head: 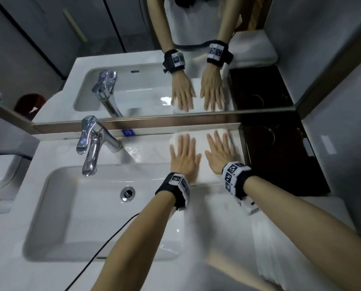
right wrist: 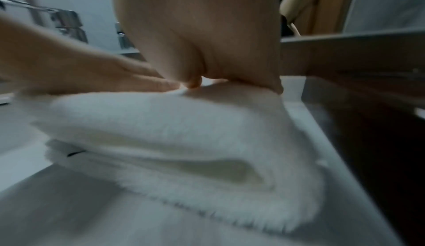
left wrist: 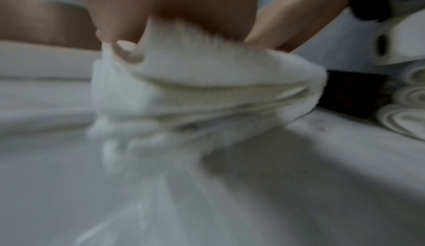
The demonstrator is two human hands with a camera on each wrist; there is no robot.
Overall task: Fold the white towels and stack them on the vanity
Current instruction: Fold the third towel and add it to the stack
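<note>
Two hands are counted on the vanity (head: pixel 55 156): the left hand (head: pixel 185 156) and the right hand (head: pixel 219 151), each laid flat with straight fingers on one folded white towel (head: pixel 202 175) at the back right corner, against the mirror (head: pixel 133 59). A second white towel (head: pixel 265 244) is seen along the right edge, nearer the front. Three rolled towels (left wrist: pixel 407 101) are made out in the left wrist view. One faucet (head: pixel 93 143), one basin (head: pixel 80 206) and one drain (head: pixel 127 193) are counted.

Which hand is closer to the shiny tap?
Left. The left hand presses the folded towel on the side nearer the tap; the right hand lies flat farther away, beside the dark counter.
</note>
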